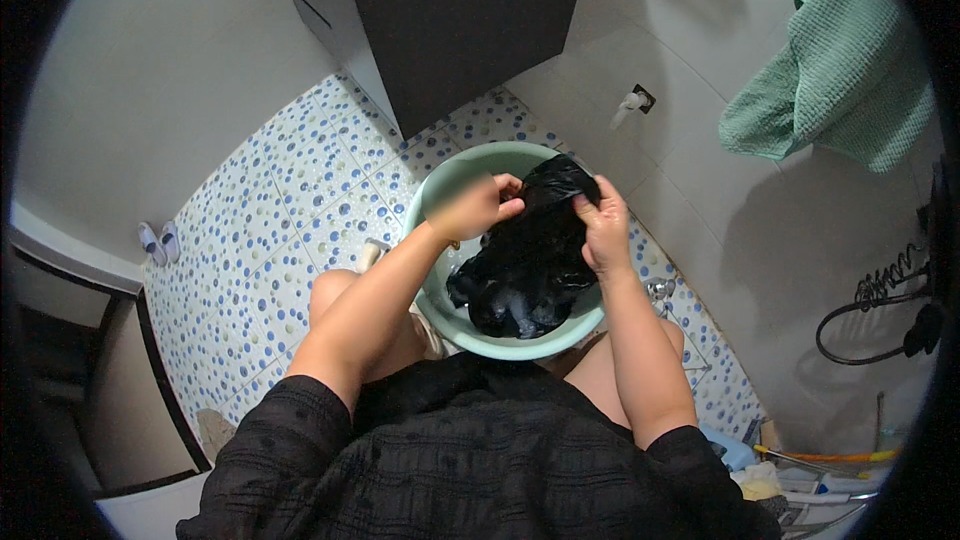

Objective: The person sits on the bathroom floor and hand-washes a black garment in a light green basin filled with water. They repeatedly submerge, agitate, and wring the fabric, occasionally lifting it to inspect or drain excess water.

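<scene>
The right hand pinches black cloth in a green tub. The left hand is beside it — I can't tell if its fingers grip.

The floor is laid with white tiles spotted in blue and grey. A plain, pale wall is seen on the left; on the right, a tiled wall is marked by soft shadows. A dark-faced cabinet is placed at the far side. A whitish pipe fitting is fixed to the tiled wall, and a green towel is hung at far right.
</scene>
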The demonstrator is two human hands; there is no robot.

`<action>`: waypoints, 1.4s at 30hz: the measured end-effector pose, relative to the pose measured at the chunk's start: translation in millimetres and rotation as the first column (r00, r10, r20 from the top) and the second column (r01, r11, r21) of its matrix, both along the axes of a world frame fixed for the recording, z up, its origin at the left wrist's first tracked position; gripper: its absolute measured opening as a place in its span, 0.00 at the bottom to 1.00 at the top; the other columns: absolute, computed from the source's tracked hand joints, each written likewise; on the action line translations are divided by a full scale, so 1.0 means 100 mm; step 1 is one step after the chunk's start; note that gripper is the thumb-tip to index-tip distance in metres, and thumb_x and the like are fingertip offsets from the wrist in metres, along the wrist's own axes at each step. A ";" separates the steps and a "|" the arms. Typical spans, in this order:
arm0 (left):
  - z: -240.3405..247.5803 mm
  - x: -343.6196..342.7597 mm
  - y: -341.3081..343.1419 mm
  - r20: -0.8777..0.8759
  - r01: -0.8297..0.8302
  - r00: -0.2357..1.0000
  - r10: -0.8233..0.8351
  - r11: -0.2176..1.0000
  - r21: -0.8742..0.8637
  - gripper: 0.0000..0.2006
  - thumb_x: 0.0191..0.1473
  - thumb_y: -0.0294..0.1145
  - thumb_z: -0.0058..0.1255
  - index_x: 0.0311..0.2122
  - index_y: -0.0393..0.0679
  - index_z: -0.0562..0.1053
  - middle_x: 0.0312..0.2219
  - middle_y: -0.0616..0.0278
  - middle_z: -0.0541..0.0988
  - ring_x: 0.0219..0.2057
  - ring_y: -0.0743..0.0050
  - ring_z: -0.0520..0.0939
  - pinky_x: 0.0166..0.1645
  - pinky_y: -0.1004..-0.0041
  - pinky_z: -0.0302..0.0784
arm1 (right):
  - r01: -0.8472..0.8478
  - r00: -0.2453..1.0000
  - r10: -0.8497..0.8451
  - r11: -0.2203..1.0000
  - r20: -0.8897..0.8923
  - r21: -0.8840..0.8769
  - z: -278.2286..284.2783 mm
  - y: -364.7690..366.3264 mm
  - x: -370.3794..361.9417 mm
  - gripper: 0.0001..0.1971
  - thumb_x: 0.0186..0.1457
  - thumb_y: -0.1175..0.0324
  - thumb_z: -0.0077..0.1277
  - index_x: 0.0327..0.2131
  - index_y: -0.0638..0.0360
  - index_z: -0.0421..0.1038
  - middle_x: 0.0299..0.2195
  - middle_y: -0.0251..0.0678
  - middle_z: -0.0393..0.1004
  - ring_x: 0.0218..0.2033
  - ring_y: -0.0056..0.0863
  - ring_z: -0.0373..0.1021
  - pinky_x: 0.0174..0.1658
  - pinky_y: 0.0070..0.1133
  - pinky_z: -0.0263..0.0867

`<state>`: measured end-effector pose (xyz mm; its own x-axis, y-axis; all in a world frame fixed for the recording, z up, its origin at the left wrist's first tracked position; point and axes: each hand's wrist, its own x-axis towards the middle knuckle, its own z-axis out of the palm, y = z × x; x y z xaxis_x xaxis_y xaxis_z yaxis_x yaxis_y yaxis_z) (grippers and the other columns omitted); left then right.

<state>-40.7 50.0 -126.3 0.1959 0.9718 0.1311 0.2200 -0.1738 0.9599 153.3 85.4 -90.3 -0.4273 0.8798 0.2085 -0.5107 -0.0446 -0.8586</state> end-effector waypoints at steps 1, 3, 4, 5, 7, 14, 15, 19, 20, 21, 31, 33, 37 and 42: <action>-0.09 -0.03 0.03 0.030 0.110 0.994 -0.106 0.980 -0.165 0.19 0.50 0.36 0.46 0.46 0.41 0.61 0.39 0.64 0.67 0.41 0.78 0.65 0.48 0.75 0.61 | 0.012 0.999 -0.013 0.999 -0.042 -0.030 0.00 0.03 0.06 0.10 0.49 0.75 0.46 0.38 0.64 0.65 0.35 0.33 0.70 0.36 0.22 0.65 0.42 0.19 0.60; -0.25 0.06 0.02 0.081 0.126 0.989 -0.127 0.992 0.015 0.22 0.49 0.38 0.47 0.48 0.40 0.60 0.41 0.58 0.69 0.45 0.69 0.68 0.49 0.71 0.62 | 0.039 0.994 -0.049 0.994 -0.095 -0.106 -0.01 0.08 0.11 0.11 0.51 0.69 0.44 0.37 0.63 0.65 0.35 0.35 0.70 0.37 0.25 0.66 0.44 0.21 0.60; -0.30 0.07 0.02 0.071 0.133 0.989 -0.131 0.991 -0.025 0.25 0.49 0.38 0.46 0.51 0.41 0.56 0.45 0.56 0.66 0.49 0.66 0.64 0.53 0.69 0.58 | 0.038 0.990 -0.059 0.986 -0.129 -0.161 -0.04 0.09 0.11 0.11 0.52 0.68 0.43 0.38 0.63 0.65 0.36 0.36 0.69 0.38 0.27 0.66 0.45 0.22 0.60; -0.35 0.10 0.00 0.001 0.082 0.997 -0.082 0.997 -0.011 0.25 0.50 0.39 0.46 0.51 0.42 0.56 0.45 0.56 0.66 0.49 0.66 0.64 0.53 0.69 0.58 | 0.034 0.984 -0.071 0.976 -0.164 -0.216 -0.07 0.09 0.11 0.12 0.52 0.68 0.43 0.39 0.63 0.64 0.37 0.37 0.69 0.39 0.28 0.66 0.45 0.23 0.60; -0.35 0.21 -0.08 -0.125 -0.013 0.992 0.017 0.999 0.031 0.26 0.51 0.41 0.44 0.52 0.42 0.55 0.45 0.56 0.65 0.49 0.65 0.64 0.53 0.68 0.57 | 0.056 0.976 -0.116 0.952 -0.184 -0.302 -0.08 0.08 0.11 0.14 0.52 0.66 0.44 0.41 0.63 0.64 0.37 0.36 0.69 0.39 0.28 0.65 0.44 0.23 0.60; -0.68 0.17 0.01 -0.306 -0.314 0.876 0.373 0.922 0.224 0.18 0.52 0.47 0.39 0.32 0.40 0.66 0.22 0.51 0.72 0.26 0.58 0.73 0.33 0.66 0.66 | 0.112 0.984 -0.153 0.933 -0.096 -0.343 -0.23 0.27 0.19 0.13 0.53 0.67 0.43 0.40 0.65 0.63 0.37 0.36 0.69 0.38 0.27 0.65 0.43 0.22 0.60; -0.77 0.11 0.10 -0.300 -0.362 0.844 0.444 0.886 0.291 0.18 0.52 0.47 0.40 0.29 0.39 0.67 0.20 0.52 0.72 0.24 0.58 0.72 0.32 0.66 0.66 | 0.148 0.989 -0.151 0.951 0.011 -0.273 -0.25 0.33 0.24 0.13 0.52 0.68 0.43 0.40 0.66 0.63 0.36 0.36 0.69 0.37 0.26 0.65 0.43 0.22 0.60; 0.08 -0.06 0.14 0.178 -0.380 0.920 0.350 0.906 0.185 0.15 0.49 0.40 0.47 0.20 0.40 0.63 0.15 0.73 0.61 0.19 0.87 0.59 0.23 0.80 0.56 | 0.110 0.916 -0.044 0.983 0.399 -0.145 -0.17 0.39 0.39 0.12 0.48 0.73 0.48 0.37 0.67 0.64 0.33 0.35 0.69 0.35 0.23 0.65 0.40 0.20 0.60; 0.36 -0.08 0.09 0.247 -0.359 0.918 0.310 0.915 0.185 0.15 0.49 0.39 0.48 0.19 0.41 0.63 0.15 0.76 0.60 0.20 0.89 0.59 0.23 0.81 0.55 | 0.049 0.840 0.001 0.996 0.542 -0.078 -0.11 0.38 0.42 0.15 0.45 0.73 0.51 0.39 0.66 0.64 0.34 0.35 0.70 0.35 0.24 0.65 0.41 0.20 0.60; 0.35 -0.13 0.08 0.217 -0.353 0.926 0.310 0.915 0.195 0.14 0.49 0.39 0.48 0.20 0.41 0.63 0.15 0.76 0.60 0.20 0.89 0.59 0.24 0.83 0.56 | -0.030 0.737 0.037 0.999 0.675 -0.022 -0.07 0.36 0.44 0.19 0.43 0.72 0.54 0.40 0.64 0.63 0.34 0.36 0.70 0.35 0.24 0.65 0.42 0.21 0.60; 0.25 0.04 0.02 0.110 0.028 0.993 -0.045 0.989 0.146 0.16 0.43 0.40 0.54 0.32 0.42 0.64 0.26 0.69 0.66 0.30 0.83 0.64 0.35 0.80 0.62 | -0.289 0.417 -0.672 0.540 0.612 0.790 -0.03 0.23 0.01 0.35 0.26 0.60 0.62 0.43 0.58 0.61 0.39 0.39 0.66 0.46 0.35 0.61 0.56 0.36 0.42; 0.24 0.03 -0.06 0.013 -0.019 1.000 0.018 0.994 0.108 0.28 0.34 0.44 0.61 0.39 0.41 0.62 0.32 0.63 0.68 0.36 0.77 0.67 0.41 0.75 0.63 | -0.147 0.602 -0.405 0.790 0.688 0.595 0.08 0.18 0.08 0.26 0.31 0.69 0.58 0.39 0.62 0.63 0.34 0.36 0.68 0.39 0.30 0.64 0.51 0.28 0.51; -0.11 -0.04 -0.14 -0.283 0.049 0.958 -0.048 0.999 -0.005 0.42 0.24 0.44 0.67 0.46 0.39 0.58 0.40 0.55 0.68 0.43 0.67 0.67 0.49 0.72 0.61 | 0.038 0.929 -0.147 0.950 0.339 0.309 -0.02 0.19 0.14 0.19 0.37 0.79 0.52 0.37 0.64 0.62 0.33 0.32 0.69 0.34 0.22 0.65 0.40 0.17 0.59; -0.17 0.02 -0.24 -0.358 0.051 0.933 -0.033 0.998 0.041 0.49 0.26 0.43 0.66 0.53 0.38 0.50 0.46 0.51 0.63 0.49 0.65 0.63 0.54 0.72 0.55 | 0.381 0.925 -0.374 0.914 0.073 -0.140 -0.16 0.25 0.08 0.14 0.49 0.76 0.43 0.41 0.65 0.62 0.37 0.36 0.67 0.38 0.25 0.63 0.43 0.19 0.58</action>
<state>-38.8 26.0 -142.9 0.2786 0.9560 0.0916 0.5384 -0.2344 0.8094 161.4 110.0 -106.6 -0.0628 0.9967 0.0515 -0.4772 0.0153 -0.8786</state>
